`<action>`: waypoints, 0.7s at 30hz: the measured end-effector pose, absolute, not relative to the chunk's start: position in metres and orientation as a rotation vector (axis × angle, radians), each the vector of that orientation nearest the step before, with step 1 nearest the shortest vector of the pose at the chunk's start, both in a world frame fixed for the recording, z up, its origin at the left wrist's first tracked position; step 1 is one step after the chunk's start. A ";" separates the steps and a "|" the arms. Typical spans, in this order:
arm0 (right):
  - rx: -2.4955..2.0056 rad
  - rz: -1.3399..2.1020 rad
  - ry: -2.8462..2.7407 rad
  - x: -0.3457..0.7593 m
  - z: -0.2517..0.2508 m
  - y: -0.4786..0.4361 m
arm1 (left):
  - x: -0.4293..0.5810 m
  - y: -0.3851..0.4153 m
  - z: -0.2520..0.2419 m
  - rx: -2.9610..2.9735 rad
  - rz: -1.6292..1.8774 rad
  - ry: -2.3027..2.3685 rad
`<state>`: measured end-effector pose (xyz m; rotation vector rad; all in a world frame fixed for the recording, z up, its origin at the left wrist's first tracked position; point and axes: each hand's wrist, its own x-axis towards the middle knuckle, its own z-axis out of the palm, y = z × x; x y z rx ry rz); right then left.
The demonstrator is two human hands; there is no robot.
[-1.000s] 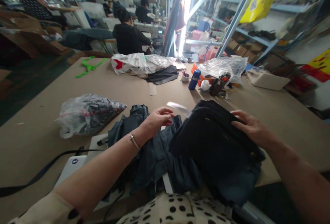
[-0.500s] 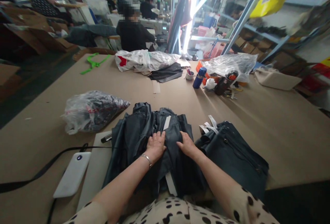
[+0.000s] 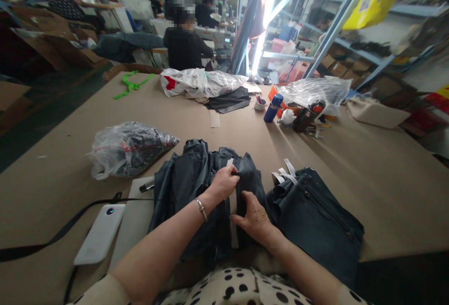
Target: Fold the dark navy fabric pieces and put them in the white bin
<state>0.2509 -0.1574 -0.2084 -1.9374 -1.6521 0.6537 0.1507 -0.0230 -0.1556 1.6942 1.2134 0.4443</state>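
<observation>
Dark grey cloth (image 3: 185,197) lies bunched on the tan table (image 3: 242,132), with both hands at work on it.
The left hand (image 3: 226,183), a silver bracelet (image 3: 201,209) at its wrist, has thumb and fingertips pinched together on the cloth near its far end, though how many layers they hold is hard to make out. The right hand (image 3: 255,218) rests on the same pile, closer to the body, its thumb and fingers spread apart beside a pale strip (image 3: 234,230) running lengthwise down the cloth. Just right of the pile sits a folded dark piece (image 3: 319,230), white tabs (image 3: 287,174) sticking out at its far left corner. To the left are a stuffed clear plastic bag (image 3: 122,150) and, nearer the body, a white phone (image 3: 100,235).
</observation>
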 end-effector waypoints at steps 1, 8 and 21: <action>-1.932 0.607 -1.649 0.249 -0.207 -0.161 | 0.155 -0.022 -0.149 1.604 0.485 1.196; -1.871 0.433 -1.635 0.253 -0.204 -0.170 | 0.163 -0.020 -0.131 1.104 0.644 1.193; -1.780 -0.161 -2.544 0.324 -0.061 -0.109 | 0.149 -0.060 -0.072 2.316 0.452 0.937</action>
